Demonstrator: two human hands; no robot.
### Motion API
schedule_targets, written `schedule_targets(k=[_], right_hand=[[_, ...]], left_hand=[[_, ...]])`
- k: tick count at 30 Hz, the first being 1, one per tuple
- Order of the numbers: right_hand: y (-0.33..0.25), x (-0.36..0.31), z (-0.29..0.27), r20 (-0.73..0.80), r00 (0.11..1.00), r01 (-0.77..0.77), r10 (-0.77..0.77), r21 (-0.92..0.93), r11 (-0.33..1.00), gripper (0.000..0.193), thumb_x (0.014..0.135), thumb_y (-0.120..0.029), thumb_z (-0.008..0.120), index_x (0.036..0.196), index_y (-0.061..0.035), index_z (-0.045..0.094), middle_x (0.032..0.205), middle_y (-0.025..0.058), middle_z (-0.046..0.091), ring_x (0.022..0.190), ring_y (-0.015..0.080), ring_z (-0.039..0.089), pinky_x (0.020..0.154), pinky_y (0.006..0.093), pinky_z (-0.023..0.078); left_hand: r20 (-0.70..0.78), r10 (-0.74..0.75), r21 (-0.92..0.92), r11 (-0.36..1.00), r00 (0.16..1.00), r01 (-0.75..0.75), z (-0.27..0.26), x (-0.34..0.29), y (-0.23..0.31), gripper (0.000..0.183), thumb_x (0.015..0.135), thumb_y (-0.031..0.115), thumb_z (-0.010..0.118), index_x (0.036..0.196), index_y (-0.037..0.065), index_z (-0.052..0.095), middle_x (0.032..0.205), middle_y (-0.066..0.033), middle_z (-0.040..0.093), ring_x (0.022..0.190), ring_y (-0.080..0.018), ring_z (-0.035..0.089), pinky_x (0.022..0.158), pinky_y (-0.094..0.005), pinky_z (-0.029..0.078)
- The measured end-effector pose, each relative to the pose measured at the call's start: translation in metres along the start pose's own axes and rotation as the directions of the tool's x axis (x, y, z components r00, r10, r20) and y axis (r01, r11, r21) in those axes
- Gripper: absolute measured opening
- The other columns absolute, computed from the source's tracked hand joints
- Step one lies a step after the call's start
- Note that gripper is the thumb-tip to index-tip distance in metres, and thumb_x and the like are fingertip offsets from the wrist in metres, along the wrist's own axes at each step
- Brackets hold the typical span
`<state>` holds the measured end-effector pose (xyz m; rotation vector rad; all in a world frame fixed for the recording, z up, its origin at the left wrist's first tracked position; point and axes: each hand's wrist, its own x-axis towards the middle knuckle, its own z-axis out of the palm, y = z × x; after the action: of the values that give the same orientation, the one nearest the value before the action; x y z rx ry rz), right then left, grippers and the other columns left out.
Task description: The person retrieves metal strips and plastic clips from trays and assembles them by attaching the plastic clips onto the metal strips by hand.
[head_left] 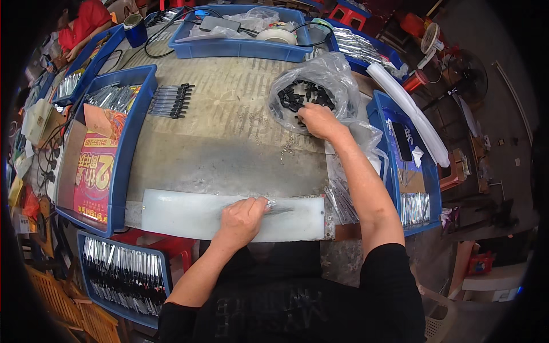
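My left hand (243, 222) is closed in a fist over the white board (177, 214) at the table's near edge. Clear pen barrels (272, 204) poke out past its thumb side. Farther off to the right, my right hand (318, 120) reaches into an open clear plastic bag (347, 86). Its fingers are drawn together at the black pen parts (293, 97) inside, and what they pinch is hidden. A row of pens with black ends (170, 101) lies side by side on the table, toward the far left.
Blue trays flank the table: one with pens and a pink printed sheet (97, 177), one with a phone (401, 141). Another blue tray (240, 52) at the back holds cables and bags. Small loose bits (287, 147) lie near the bag. A person in red (86, 26) sits far left.
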<state>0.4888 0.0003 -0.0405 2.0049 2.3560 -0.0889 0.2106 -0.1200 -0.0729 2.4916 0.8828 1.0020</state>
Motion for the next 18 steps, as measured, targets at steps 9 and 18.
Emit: schedule_targets(k=[9,18], right_hand=[[-0.003,0.005,-0.008,0.122,0.987,-0.103,0.107,-0.042,0.994,0.024,0.074,-0.004,0.049,0.097,-0.0084,0.057,0.099,0.0125,0.056,0.096,0.0304,0.054,0.077,0.0422,0.044],[-0.002,0.001,-0.004,0.064,0.998,-0.011,0.013,-0.041,0.999,0.019,0.076,-0.001,0.046,0.092,-0.0045,0.055,0.1,0.0138,0.056,0.098,0.0316,0.053,0.079,0.0468,0.041]], left_hand=[[-0.059,0.033,0.027,0.999,0.998,-0.031,0.002,0.0,0.0,0.014,0.073,0.014,0.062,0.078,0.006,0.052,0.058,-0.0058,0.047,0.051,-0.0207,0.054,0.044,-0.0325,0.043],[-0.027,0.008,0.01,1.0,1.0,-0.008,-0.001,0.0,0.002,0.014,0.071,0.008,0.063,0.08,0.005,0.053,0.059,-0.0074,0.05,0.052,-0.0227,0.055,0.046,-0.033,0.043]])
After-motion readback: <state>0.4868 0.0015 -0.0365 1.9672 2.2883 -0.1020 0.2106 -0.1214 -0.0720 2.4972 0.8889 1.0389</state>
